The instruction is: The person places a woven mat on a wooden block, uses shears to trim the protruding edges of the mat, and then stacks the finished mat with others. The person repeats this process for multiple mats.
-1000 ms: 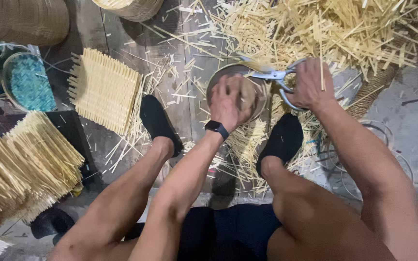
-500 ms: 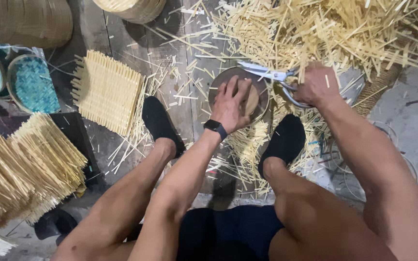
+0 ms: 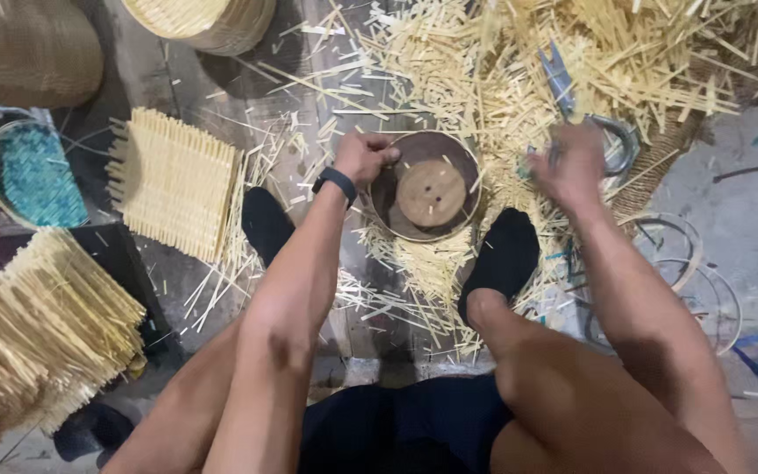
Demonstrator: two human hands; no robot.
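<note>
Two black-socked feet and heaps of pale bamboo splints (image 3: 519, 70) hem the round brown wooden mould with its raised centre disc (image 3: 425, 186) on the floor, left hand (image 3: 363, 156) clamped on its rim, blurred right hand (image 3: 572, 162) closed over half-buried metal shears (image 3: 563, 83)

The right hand (image 3: 572, 162) is motion-blurred, hiding its grip on the shears (image 3: 585, 110); the bamboo strip bundle (image 3: 28, 333) runs off the left edge.
</note>
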